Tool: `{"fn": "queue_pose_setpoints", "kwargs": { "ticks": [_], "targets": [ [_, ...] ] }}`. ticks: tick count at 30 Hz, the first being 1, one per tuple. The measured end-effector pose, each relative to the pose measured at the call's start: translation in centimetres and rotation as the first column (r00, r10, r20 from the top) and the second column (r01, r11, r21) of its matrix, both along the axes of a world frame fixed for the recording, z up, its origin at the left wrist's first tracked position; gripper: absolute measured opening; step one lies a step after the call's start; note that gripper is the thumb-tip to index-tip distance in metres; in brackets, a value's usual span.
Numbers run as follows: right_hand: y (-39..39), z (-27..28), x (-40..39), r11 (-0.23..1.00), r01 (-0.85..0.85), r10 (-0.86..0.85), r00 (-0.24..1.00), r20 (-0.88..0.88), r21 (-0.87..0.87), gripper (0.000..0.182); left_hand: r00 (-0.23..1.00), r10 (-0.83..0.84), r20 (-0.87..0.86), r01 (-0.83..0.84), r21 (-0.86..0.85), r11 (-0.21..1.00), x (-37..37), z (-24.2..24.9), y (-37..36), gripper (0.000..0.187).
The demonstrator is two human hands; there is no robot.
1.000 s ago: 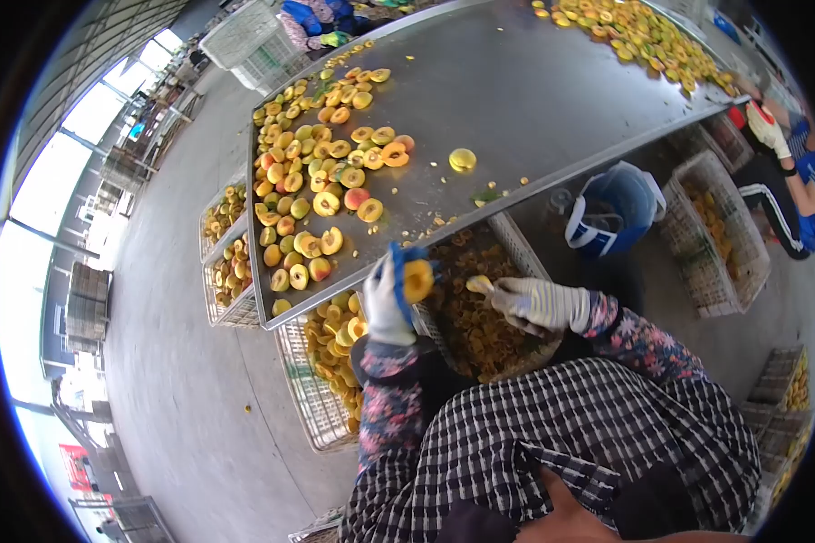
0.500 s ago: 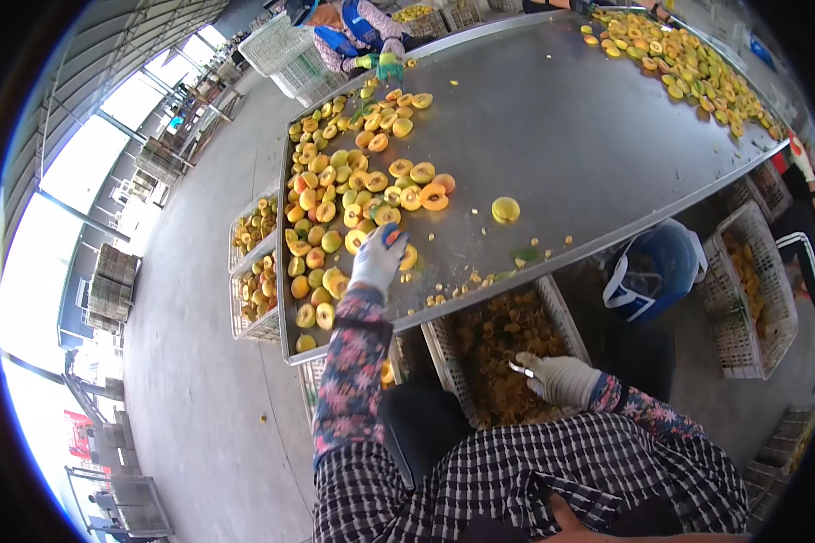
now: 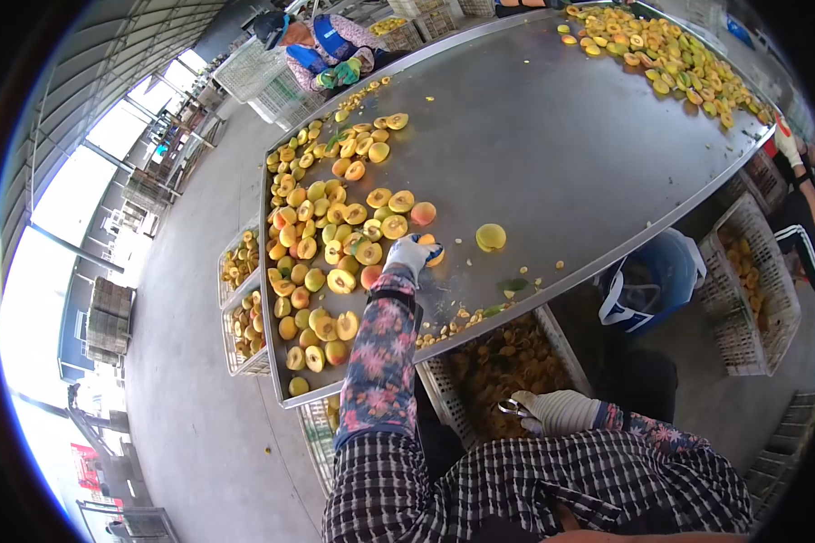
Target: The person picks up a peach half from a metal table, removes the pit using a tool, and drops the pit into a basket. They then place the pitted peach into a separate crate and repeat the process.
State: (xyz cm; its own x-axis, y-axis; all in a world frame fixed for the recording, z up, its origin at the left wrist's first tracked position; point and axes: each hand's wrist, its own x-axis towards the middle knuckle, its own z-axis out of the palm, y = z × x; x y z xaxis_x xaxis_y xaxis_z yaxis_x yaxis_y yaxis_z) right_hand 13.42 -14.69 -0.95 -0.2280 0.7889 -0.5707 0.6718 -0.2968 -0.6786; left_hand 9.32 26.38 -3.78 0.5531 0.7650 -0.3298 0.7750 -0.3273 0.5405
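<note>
My left hand [image 3: 411, 257], in a white glove with blue fingertips, reaches over the metal table. Its fingers close on a halved peach [image 3: 436, 257] that shows orange at their tips. Left of it lies a pile of halved yellow peaches [image 3: 341, 281], several with the cut face up. A single peach [image 3: 491, 238] rests apart to the right. Low in front of my body, my right hand [image 3: 560, 414], in a ribbed pale glove, grips a small metal pitting tool [image 3: 514, 408] with a looped end. That hand is over a crate [image 3: 563, 342] of brownish scraps.
Small pits and bits [image 3: 453, 328] lie along the table's near edge [image 3: 552, 295]. Below stand a blue bucket [image 3: 652, 281] and a white crate [image 3: 750, 290] with fruit. Another fruit heap [image 3: 670, 59] lies at the far right. A co-worker [image 3: 326, 50] stands at the far left corner.
My left hand has moved right along the pile to the halved peach. My right hand still holds the tool, now turned with its loop showing. The co-worker's hands have drawn back from the fruit.
</note>
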Motion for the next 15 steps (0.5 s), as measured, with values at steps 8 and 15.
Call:
{"fn": "queue_pose_setpoints", "kwargs": {
  "ticks": [8,15],
  "targets": [
    [-0.6,1.7,-1.4,0.809,0.379,-0.309,0.924,-0.225,0.449,0.039,0.098,0.747,0.657,0.378,-0.719,0.583,-9.0,7.4,-15.4,0.04],
    [2.4,8.9,-3.1,0.516,0.268,-0.407,0.912,-0.042,0.814,0.036,0.179,0.358,0.917,0.108,-0.38,0.919,-11.4,7.5,-24.1,0.049]
  ]
}}
